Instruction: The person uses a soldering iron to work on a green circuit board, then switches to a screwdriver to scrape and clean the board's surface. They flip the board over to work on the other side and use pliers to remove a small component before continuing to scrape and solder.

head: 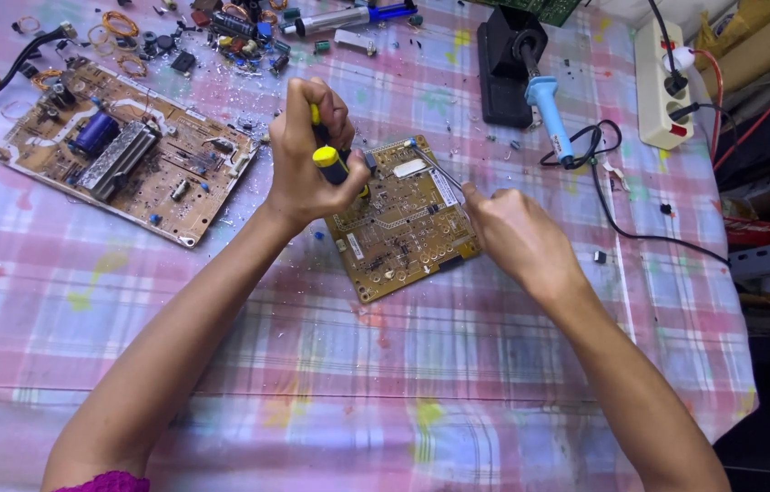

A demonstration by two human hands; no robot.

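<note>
Hands are working over a small yellow circuit board (406, 219) lying on the plaid tablecloth (385, 364). Our right hand (517, 232) is closed around thin metal tweezers (439, 169), whose tips are reaching onto the board just ahead of its fingers. Our left hand (307, 150) is wrapped in a fist around a yellow-and-black tool handle (330, 162), pressing down at the board's near-left corner. For a clean job, we judge a steady tool and a light tweezer pull matter most. Beyond the right hand a blue-handled soldering iron (549, 114) is resting in its black stand (505, 68); left of the left hand a larger brown circuit board (125, 150) is lying, with loose components (221, 36) farther off.
</note>
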